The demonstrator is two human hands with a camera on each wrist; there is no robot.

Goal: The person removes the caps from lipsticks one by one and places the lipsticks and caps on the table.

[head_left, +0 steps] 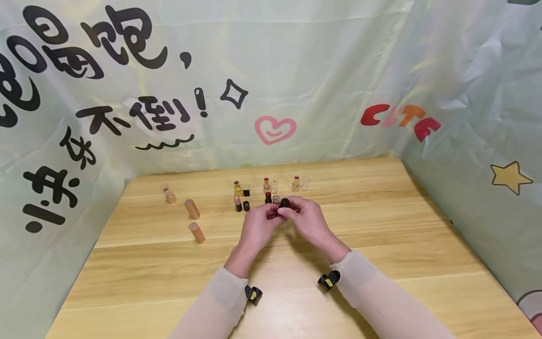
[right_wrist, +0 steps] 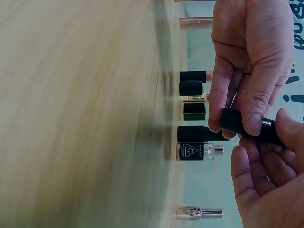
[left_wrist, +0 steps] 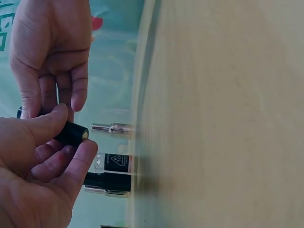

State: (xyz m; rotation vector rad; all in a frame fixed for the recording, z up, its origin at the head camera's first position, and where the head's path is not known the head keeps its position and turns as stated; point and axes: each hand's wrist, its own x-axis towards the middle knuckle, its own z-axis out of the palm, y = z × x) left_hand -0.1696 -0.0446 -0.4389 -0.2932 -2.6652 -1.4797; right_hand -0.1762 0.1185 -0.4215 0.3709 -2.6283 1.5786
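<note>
A closed-looking black lipstick tube (head_left: pixel 285 203) is held up in front of me between both hands. My left hand (head_left: pixel 258 226) pinches its lower end between thumb and fingers, and my right hand (head_left: pixel 309 221) grips the upper end. In the right wrist view the black tube (right_wrist: pixel 237 124) lies tilted, a small light mark on its side. Close behind the hands stand an uncapped black lipstick (head_left: pixel 268 197) with a red tip and a clear-topped cap (head_left: pixel 276 199), both partly covered by the fingers in the head view.
Behind stand a gold lipstick (head_left: pixel 237 189) beside its black cap (head_left: pixel 246 190), and two red-tipped lipsticks with clear caps. A pink-tipped black lipstick (head_left: pixel 238 204) is left of the hands. Farther left stand copper tubes (head_left: pixel 192 209) and a clear-capped tube (head_left: pixel 169 194). Fabric walls border the wooden table (head_left: pixel 148 282).
</note>
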